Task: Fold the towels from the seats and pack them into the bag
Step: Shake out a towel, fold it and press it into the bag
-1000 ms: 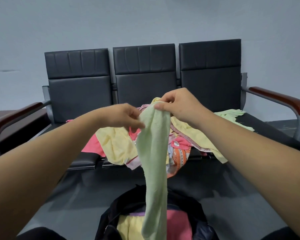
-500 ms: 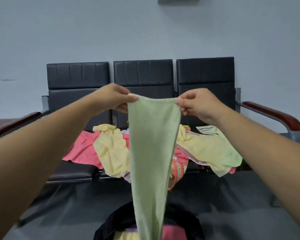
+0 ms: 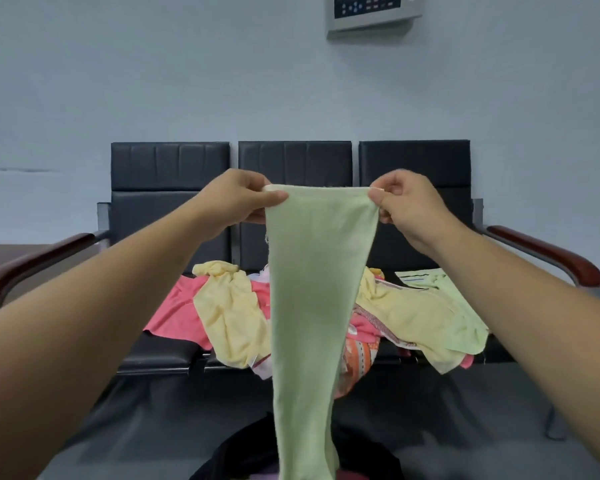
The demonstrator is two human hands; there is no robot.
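- In front of the black seats (image 3: pixel 413 174), the left hand (image 3: pixel 238 200) and right hand (image 3: pixel 407 202) are pinching the green towel (image 3: pixel 312 289) by its top corners.
- The towel is hanging down over the dark bag (image 3: pixel 243 455).

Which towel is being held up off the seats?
The long pale green towel, pinched at its top corners by left hand and right hand; the yellow towels and pink towel lie heaped on the black seats.

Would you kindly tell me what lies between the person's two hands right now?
In the head view, the top edge of the light green towel spans the gap; the left hand and right hand each pinch one upper corner.
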